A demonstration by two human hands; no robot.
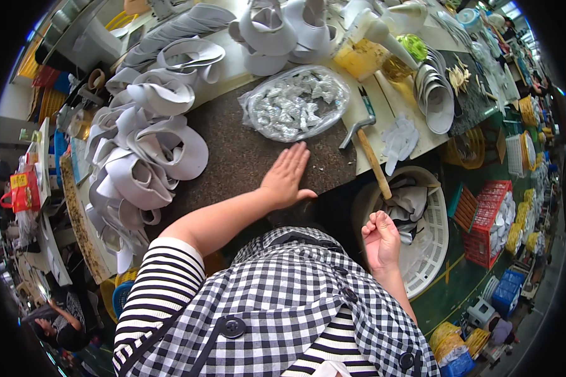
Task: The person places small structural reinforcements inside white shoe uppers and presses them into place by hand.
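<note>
My left hand (287, 174) lies flat on a dark speckled board (233, 168), palm down, fingers stretched out, holding nothing. Just beyond its fingertips is a clear plastic bag (295, 103) of small shiny silvery pieces. My right hand (381, 242) is raised beside a white plastic basket (435, 242), its fingers curled closed; whatever they may hold is hidden. Pointing toward that hand, a wooden-handled tool (374, 164) sticks out over the table edge. At its far end is a bent metal tool with a teal grip (366, 103).
White curved shoe-upper-like pieces (148, 147) are heaped along the left, with more stacks (267, 31) at the back. A white glove (399, 139) and a container of yellow liquid (361, 55) are at the right. A red crate (489, 223) stands on the green floor.
</note>
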